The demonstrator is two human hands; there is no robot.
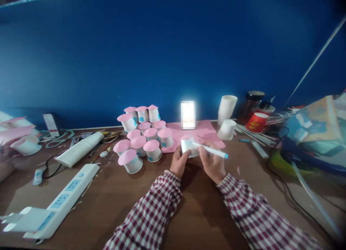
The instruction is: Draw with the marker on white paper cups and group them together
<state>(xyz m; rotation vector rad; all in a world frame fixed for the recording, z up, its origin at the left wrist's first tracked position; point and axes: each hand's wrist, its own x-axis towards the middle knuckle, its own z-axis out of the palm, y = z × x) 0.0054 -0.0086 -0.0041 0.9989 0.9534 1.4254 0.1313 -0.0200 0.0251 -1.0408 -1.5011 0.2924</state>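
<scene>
My left hand is closed around the left side of a white paper cup, which is tilted and carries faint blue marks. In my right hand is a white marker with a light-blue end; its tip side points at the cup, and whether it touches is too blurred to tell. Left of my hands stand several paper cups with pink conical paper tops, some with blue drawing on their sides. Behind the held cup lies a pink paper sheet.
A power strip with a plugged-in adapter lies at the front left, near a white ribbed object. To the right are stacked white cups, a red cup, thin sticks, cables and a plastic bag. A blue wall rises behind.
</scene>
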